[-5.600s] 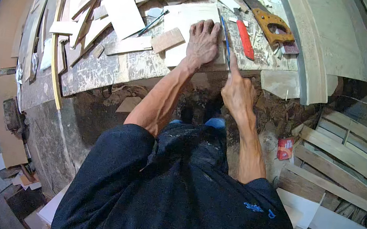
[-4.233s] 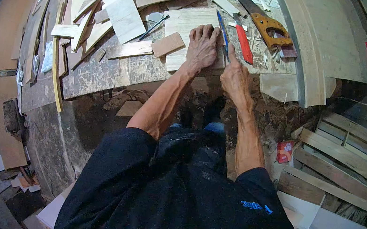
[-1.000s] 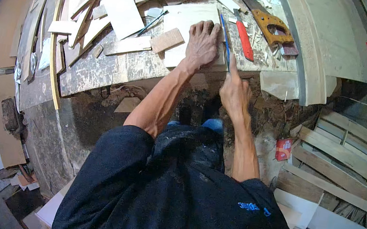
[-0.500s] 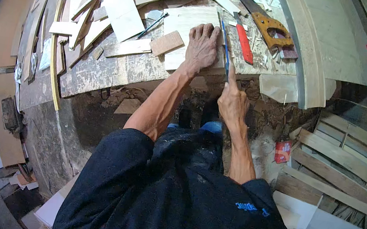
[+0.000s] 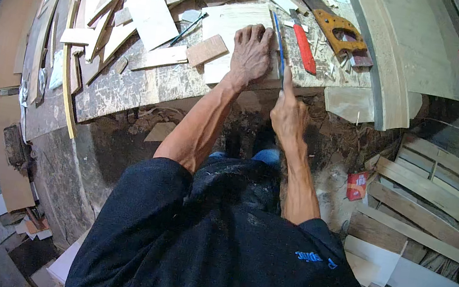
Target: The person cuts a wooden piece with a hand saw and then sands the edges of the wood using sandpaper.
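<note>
My left hand [image 5: 250, 57] presses down on a pale wooden board [image 5: 215, 71] near the front edge of the workbench. Its fingers are bent, slightly apart, with the tips on the wood; the thumb is hidden. Just to the right, my right hand [image 5: 290, 114] grips the near end of a thin blue blade [image 5: 279, 39], like a hacksaw blade. One finger lies forward along it. The blade runs away from me beside the board's right edge. A small brown wood block [image 5: 207, 50] rests against the board's left side.
Right of the blade lie a red-handled utility knife [image 5: 304, 49] and a handsaw with a yellow handle [image 5: 339, 34]. Wood offcuts cover the workbench [image 5: 125, 89] at left. A long curved panel [image 5: 383, 65] stands at right. Planks [image 5: 421, 214] and a red box [image 5: 356, 186] lie on the floor.
My right hand and the blue blade have shifted slightly away from me and to the left along the board's edge. My left hand stays on the board.
</note>
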The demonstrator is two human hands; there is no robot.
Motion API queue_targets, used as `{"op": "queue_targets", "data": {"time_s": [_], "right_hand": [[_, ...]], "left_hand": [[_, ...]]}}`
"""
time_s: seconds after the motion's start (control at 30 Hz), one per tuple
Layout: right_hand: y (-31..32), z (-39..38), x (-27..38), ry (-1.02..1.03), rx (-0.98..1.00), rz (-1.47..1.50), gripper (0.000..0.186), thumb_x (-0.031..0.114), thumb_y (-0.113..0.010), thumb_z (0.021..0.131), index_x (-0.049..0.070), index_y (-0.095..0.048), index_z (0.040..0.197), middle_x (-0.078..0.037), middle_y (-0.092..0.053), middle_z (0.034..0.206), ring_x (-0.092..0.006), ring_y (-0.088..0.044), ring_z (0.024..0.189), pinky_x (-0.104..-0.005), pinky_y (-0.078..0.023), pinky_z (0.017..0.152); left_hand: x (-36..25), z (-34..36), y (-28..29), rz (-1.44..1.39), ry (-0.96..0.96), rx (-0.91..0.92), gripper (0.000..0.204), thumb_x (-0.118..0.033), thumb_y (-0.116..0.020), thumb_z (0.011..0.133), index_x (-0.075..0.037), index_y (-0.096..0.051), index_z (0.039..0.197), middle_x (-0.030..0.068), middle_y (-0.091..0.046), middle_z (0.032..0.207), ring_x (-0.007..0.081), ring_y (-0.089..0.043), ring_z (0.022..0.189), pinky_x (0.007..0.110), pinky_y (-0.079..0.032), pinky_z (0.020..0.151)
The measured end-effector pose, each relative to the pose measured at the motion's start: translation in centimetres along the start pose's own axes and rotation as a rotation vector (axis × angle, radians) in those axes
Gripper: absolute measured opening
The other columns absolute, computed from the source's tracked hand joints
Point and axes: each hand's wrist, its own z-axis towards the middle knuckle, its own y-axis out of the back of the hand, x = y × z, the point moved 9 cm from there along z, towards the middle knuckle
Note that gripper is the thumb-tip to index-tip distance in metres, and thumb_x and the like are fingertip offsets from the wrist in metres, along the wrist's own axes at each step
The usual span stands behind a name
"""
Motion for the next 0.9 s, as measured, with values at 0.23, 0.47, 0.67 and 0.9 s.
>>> {"op": "queue_targets", "data": {"time_s": [0.23, 0.47, 0.67, 0.9], "right_hand": [[-0.2, 0.4, 0.9, 0.215, -0.061, -0.178, 0.067, 0.008, -0.054, 0.09, 0.022, -0.029, 0.15, -0.023, -0.054, 0.056, -0.0395, -0.055, 0.049, -0.0484, -0.04, 0.048], [-0.3, -0.3, -0.7, 0.004, -0.066, -0.091, 0.068, 0.008, -0.054, 0.09, 0.024, -0.028, 0.151, -0.022, -0.054, 0.056, -0.0387, -0.056, 0.05, -0.0493, -0.041, 0.05], [-0.7, -0.9, -1.1, 0.045, -0.089, 0.043, 0.067, 0.008, -0.054, 0.091, 0.021, -0.027, 0.151, -0.02, -0.052, 0.054, -0.0382, -0.054, 0.049, -0.0472, -0.04, 0.048], [-0.5, -2.3, -1.0, 0.016, -0.069, 0.047, 0.065, 0.01, -0.053, 0.092, 0.021, -0.027, 0.151, -0.021, -0.053, 0.054, -0.0393, -0.056, 0.049, -0.0495, -0.04, 0.048]], "left_hand": [[-0.4, 0.4, 0.4, 0.008, 0.001, -0.004, 0.047, -0.021, -0.058, 0.077, -0.007, -0.048, 0.121, 0.0145, -0.047, 0.114, 0.0319, -0.042, 0.113, 0.046, -0.03, 0.098], [-0.3, 0.2, -0.1, 0.029, 0.004, 0.053, 0.05, -0.021, -0.058, 0.076, -0.007, -0.048, 0.123, 0.0144, -0.047, 0.114, 0.0322, -0.043, 0.113, 0.046, -0.029, 0.099], [0.0, 0.0, -0.2, 0.06, -0.015, 0.007, 0.052, -0.02, -0.058, 0.074, -0.007, -0.048, 0.123, 0.0152, -0.048, 0.115, 0.0327, -0.043, 0.113, 0.046, -0.03, 0.098], [-0.2, -0.2, 0.1, 0.066, 0.009, 0.011, 0.051, -0.021, -0.058, 0.076, -0.007, -0.048, 0.124, 0.015, -0.048, 0.115, 0.0327, -0.042, 0.114, 0.046, -0.029, 0.099]]}}
